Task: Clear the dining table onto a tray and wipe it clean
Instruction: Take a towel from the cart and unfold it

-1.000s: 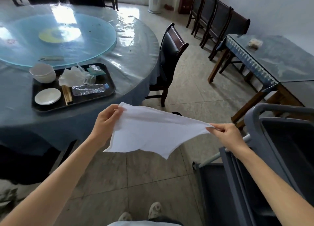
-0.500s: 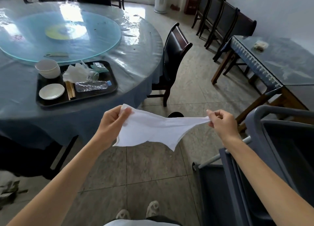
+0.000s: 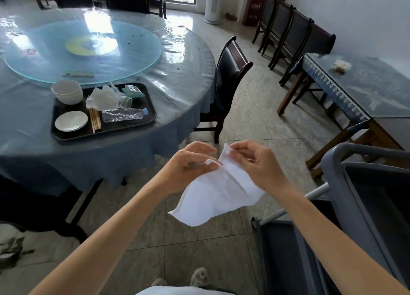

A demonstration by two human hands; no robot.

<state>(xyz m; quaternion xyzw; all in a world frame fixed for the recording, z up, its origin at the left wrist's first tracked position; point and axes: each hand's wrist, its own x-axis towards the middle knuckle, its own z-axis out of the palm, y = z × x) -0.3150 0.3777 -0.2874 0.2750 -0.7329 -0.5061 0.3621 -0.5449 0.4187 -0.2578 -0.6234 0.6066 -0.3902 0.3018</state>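
On the round surface (image 3: 182,77) at left, a black tray (image 3: 124,129) carried a white bowl (image 3: 67,92), a small plate (image 3: 71,121), chopsticks (image 3: 95,120), crumpled tissue (image 3: 101,97) and a plastic bottle (image 3: 124,115). In mid-air over the floor, the left hand (image 3: 188,169) pinched a corner of the white cloth (image 3: 213,197), fingers closed on it. Just beside it, the right hand (image 3: 255,164) gripped another corner between thumb and fingers; the cloth hung folded below. A grey cart (image 3: 359,183) stood at right.

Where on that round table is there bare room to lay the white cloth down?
Bare room lies on the table right of the tray, toward the chair, and along the near rim left of the tray. The tray is crowded: bowl, saucer, chopsticks, bottle.
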